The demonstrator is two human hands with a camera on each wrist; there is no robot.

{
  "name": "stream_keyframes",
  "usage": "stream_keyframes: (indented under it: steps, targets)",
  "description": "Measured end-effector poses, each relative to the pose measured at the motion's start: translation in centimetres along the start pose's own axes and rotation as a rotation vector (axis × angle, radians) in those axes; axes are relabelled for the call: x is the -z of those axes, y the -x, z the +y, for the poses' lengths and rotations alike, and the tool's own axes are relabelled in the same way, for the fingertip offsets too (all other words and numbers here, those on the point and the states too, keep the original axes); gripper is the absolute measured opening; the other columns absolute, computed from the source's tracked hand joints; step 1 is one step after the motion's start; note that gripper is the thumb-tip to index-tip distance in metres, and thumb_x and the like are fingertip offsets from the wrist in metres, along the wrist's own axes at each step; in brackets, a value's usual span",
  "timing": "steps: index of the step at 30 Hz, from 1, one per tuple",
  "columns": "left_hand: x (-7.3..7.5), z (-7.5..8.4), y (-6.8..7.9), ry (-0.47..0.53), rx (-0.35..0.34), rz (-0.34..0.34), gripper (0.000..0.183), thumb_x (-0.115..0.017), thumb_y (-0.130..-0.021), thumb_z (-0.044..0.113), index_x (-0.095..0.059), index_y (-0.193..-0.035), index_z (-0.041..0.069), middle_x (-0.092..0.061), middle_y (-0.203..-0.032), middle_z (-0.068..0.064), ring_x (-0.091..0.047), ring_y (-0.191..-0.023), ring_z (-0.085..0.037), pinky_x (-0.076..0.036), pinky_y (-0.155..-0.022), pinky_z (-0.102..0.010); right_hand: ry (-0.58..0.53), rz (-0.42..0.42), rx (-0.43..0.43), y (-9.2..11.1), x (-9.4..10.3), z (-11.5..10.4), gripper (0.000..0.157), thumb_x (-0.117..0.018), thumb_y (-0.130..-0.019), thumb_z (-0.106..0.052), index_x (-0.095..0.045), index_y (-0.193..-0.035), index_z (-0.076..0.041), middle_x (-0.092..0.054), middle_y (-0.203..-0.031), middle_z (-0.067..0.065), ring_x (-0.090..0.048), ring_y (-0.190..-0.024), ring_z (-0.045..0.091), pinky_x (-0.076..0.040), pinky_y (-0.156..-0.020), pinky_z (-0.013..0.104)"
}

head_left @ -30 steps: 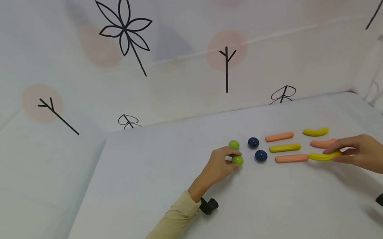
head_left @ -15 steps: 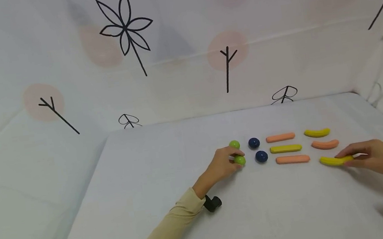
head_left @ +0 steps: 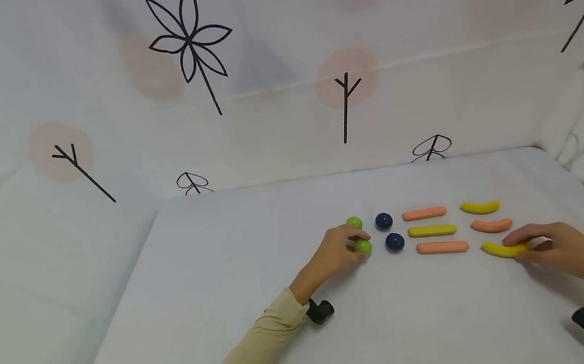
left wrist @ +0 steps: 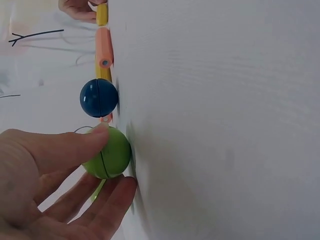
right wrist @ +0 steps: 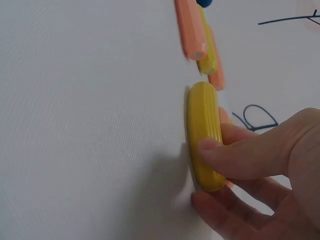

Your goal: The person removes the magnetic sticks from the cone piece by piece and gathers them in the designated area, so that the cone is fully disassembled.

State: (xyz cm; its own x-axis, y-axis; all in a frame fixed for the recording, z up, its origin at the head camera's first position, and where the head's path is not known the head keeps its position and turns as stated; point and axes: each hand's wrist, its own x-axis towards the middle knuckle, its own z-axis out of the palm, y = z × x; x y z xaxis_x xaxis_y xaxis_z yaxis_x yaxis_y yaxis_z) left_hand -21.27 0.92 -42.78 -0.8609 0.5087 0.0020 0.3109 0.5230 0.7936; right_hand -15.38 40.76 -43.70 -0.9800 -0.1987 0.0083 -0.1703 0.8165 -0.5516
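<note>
In the head view my left hand (head_left: 336,252) holds a small shiny green ball (head_left: 362,248) between thumb and fingers. The left wrist view shows a dark seam across that green ball (left wrist: 111,155), which sits at the tabletop. A second green ball (head_left: 354,222) lies just behind, partly covered by the hand. My right hand (head_left: 559,244) pinches a curved, ridged yellow stick (head_left: 502,249) near its right end, thumb on the near side. In the right wrist view this yellow stick (right wrist: 204,130) lies along the table surface, the fingers reaching around its far side.
Two dark blue balls (head_left: 394,242) stand right of the green ones. Straight sticks, orange (head_left: 442,247) and yellow (head_left: 432,230), lie in a column beside them. Behind my right hand are a curved orange stick (head_left: 491,225) and another curved yellow one (head_left: 480,207). A patterned cloth (head_left: 275,130) backs the white table.
My right hand has drawn the curved yellow stick right and nearer, so a gap now parts it from the straight orange stick. The left hand stays on the green ball.
</note>
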Motion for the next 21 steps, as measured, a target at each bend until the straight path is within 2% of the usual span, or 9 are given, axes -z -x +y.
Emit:
stream_keyframes:
  steps: [3, 9, 14, 18, 21]
  targets:
    - [0.0, 0.0, 0.0, 0.008, -0.004, 0.004, 0.035, -0.075, -0.076, -0.004, -0.068, -0.109, 0.005, -0.062, -0.109, -0.002, -0.059, -0.094, -0.009, -0.048, -0.076, -0.015, 0.022, 0.044, 0.049, -0.1, -0.1, -0.3, 0.022, -0.077, -0.072, -0.001, -0.07, -0.093, -0.003, -0.066, -0.093, 0.009, -0.048, -0.074, -0.008, -0.049, -0.057, 0.021]
    - [-0.2, 0.2, -0.2, -0.002, 0.003, -0.006, 0.036, -0.075, -0.076, -0.003, -0.067, -0.11, 0.005, -0.061, -0.111, -0.004, -0.061, -0.094, -0.012, -0.048, -0.076, -0.016, 0.032, 0.043, 0.051, -0.1, 0.0, -0.2, 0.022, -0.075, -0.072, 0.001, -0.07, -0.094, -0.004, -0.065, -0.094, 0.01, -0.046, -0.075, -0.01, -0.049, -0.057, 0.021]
    - [0.0, 0.5, -0.1, -0.054, -0.002, -0.011, 0.038, -0.077, -0.076, 0.0, -0.067, -0.112, 0.007, -0.061, -0.111, -0.003, -0.06, -0.096, -0.012, -0.048, -0.076, -0.015, 0.047, 0.063, 0.065, -0.2, 0.0, -0.2, 0.024, -0.074, -0.071, 0.003, -0.07, -0.093, -0.005, -0.065, -0.094, 0.009, -0.044, -0.076, -0.013, -0.048, -0.056, 0.021]
    - [0.7, 0.6, 0.3, -0.098, -0.04, -0.013, 0.039, -0.077, -0.077, 0.002, -0.066, -0.114, 0.008, -0.061, -0.115, -0.002, -0.058, -0.104, -0.015, -0.048, -0.08, -0.017, 0.06, 0.079, 0.072, -0.3, 0.1, -0.3, 0.025, -0.074, -0.071, 0.006, -0.07, -0.093, -0.006, -0.066, -0.094, 0.011, -0.042, -0.077, -0.014, -0.046, -0.055, 0.021]
    - [1.8, 0.6, 1.2, -0.119, -0.067, -0.01, 0.039, -0.074, -0.081, 0.005, -0.064, -0.118, 0.007, -0.059, -0.119, -0.003, -0.055, -0.109, -0.019, -0.048, -0.083, -0.02, 0.064, 0.083, 0.081, -0.5, 0.4, -0.4, 0.028, -0.07, -0.071, 0.01, -0.069, -0.094, -0.006, -0.066, -0.096, 0.015, -0.039, -0.079, -0.017, -0.045, -0.055, 0.022]
